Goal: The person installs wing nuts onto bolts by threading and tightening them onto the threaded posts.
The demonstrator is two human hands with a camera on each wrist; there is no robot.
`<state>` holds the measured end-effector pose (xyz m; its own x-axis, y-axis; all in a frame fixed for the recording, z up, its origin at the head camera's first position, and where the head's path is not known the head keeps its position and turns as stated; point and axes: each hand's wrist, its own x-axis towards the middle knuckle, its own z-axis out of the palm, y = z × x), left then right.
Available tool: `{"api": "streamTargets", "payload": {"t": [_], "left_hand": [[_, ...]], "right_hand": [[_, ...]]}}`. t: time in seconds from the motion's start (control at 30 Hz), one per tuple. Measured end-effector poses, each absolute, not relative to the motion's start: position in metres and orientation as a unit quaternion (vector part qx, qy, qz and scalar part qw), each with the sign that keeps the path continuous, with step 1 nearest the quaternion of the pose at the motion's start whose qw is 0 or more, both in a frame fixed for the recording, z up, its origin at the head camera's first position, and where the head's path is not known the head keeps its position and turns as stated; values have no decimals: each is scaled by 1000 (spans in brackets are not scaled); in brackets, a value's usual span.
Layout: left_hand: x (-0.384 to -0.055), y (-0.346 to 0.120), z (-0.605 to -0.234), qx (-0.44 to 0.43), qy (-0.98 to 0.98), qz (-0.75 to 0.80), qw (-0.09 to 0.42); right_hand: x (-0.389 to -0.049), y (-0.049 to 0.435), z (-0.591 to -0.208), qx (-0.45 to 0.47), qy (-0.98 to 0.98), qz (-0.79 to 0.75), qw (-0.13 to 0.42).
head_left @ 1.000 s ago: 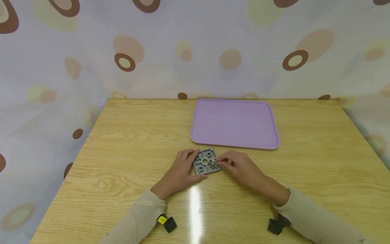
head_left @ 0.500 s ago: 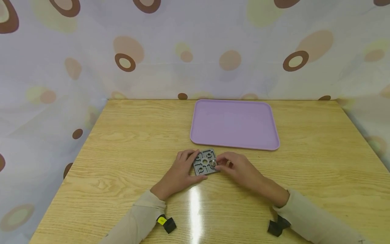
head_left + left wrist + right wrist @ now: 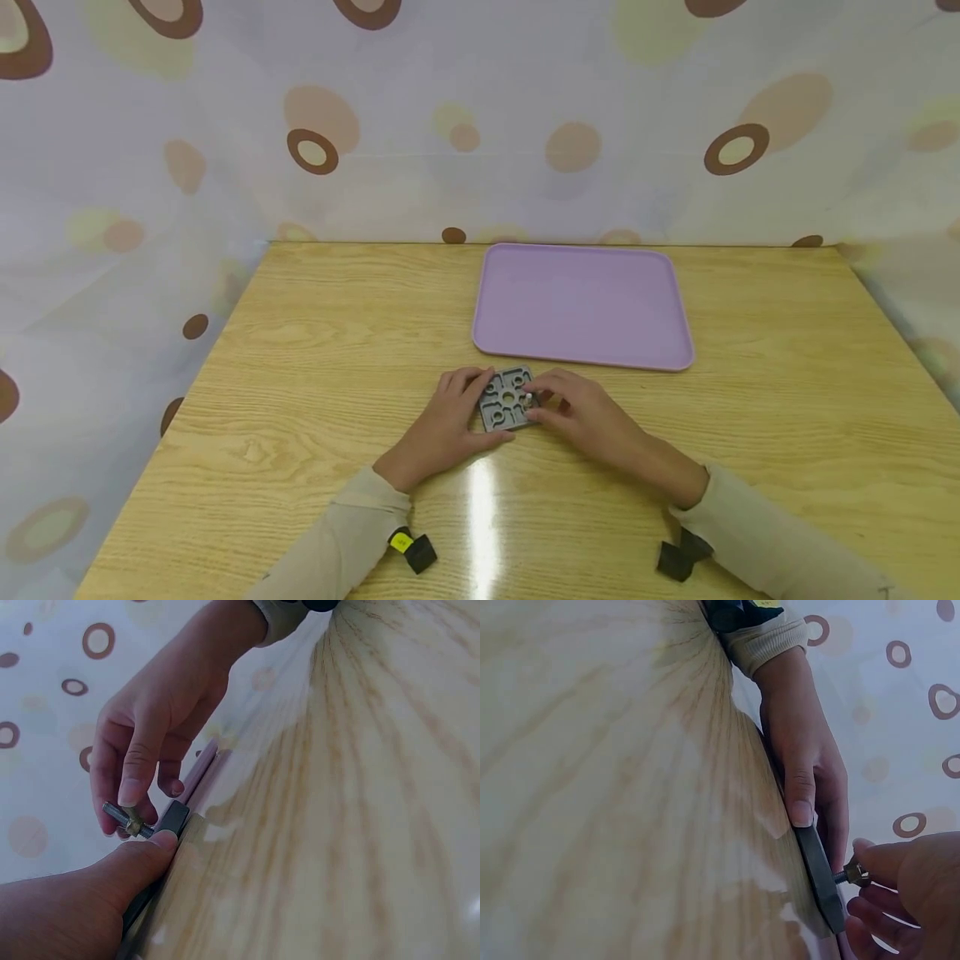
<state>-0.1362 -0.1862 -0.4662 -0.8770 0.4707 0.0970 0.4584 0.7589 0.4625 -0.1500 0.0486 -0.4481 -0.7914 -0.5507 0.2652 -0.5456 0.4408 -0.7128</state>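
Note:
A square grey metal plate (image 3: 512, 412) with round holes and recesses lies flat on the wooden table. My left hand (image 3: 441, 427) grips it from the left, thumb along the near edge and fingers at the far-left corner. From the plate's right side rises a threaded bolt (image 3: 114, 813) carrying a brass-coloured nut (image 3: 857, 872). Thumb and fingers of my right hand (image 3: 588, 412) pinch the nut, with the bolt's end sticking out beyond it in the left wrist view. The fingers partly cover the nut in the head view.
A shallow purple tray (image 3: 581, 304) sits just beyond the plate, toward the back of the table (image 3: 337, 333). Behind the table hangs a pale curtain (image 3: 405, 108) with brown and peach ovals. Beige sleeves and black wrist devices cover both wrists.
My right fingers have shifted from the bolt's right side to spread around it, thumb in front and fingertips behind. The left hand and the plate keep their place.

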Motion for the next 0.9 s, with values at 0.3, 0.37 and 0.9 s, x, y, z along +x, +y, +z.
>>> {"api": "streamTargets", "payload": {"t": [0.3,0.37,0.9], "left_hand": [[-136,-186,-466,249,937,244,8],[-136,-186,-466,248,938,244,8],[-136,-186,-464,244,938,246,19]], "right_hand": [[-151,52,-446,-304,856,-418,5],[-152,53,-444,-302,857,-418,3],[-155,58,-442,-298,872,-389,-3]]}}
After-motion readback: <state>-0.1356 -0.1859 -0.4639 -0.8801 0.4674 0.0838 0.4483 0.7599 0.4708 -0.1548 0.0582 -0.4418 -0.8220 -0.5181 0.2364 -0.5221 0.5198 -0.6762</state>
